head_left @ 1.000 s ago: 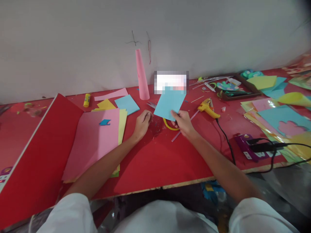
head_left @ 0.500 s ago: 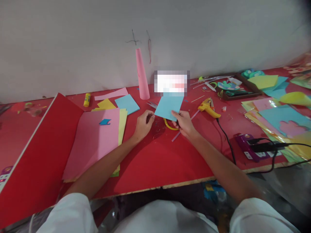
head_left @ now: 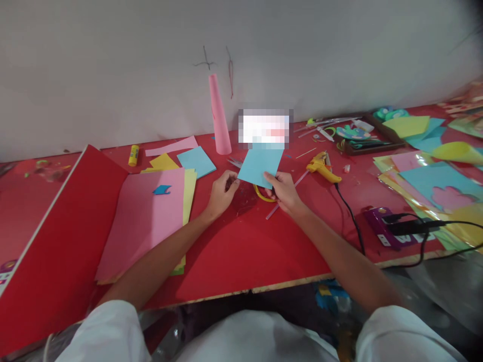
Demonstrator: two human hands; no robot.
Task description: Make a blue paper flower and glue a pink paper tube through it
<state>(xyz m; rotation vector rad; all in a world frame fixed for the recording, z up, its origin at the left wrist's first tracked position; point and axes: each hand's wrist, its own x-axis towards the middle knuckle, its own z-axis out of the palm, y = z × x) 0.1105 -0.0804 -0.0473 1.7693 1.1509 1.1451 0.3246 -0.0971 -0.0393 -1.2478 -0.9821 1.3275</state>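
Note:
A light-blue sheet of paper (head_left: 261, 165) is held up over the middle of the red table. My right hand (head_left: 286, 193) grips its lower right side, thumb on top. At the lower left corner of the sheet, the curled thumb and fingers of my left hand (head_left: 223, 193) close in a pinch. Under the sheet and right hand lies a pair of scissors with a yellow handle (head_left: 262, 195), mostly hidden. A clear glue stick (head_left: 272, 211) reaches out from below my right hand toward the yellow glue gun (head_left: 322, 167).
A pink paper cone (head_left: 219, 118) stands near the wall. Left are a yellow glue tube (head_left: 133, 155), stacked pink sheets (head_left: 145, 221) and a raised red board (head_left: 64, 241). Right are a dark tray (head_left: 377, 147), a purple power strip (head_left: 383, 229) with cables, and plastic-wrapped paper (head_left: 426, 176).

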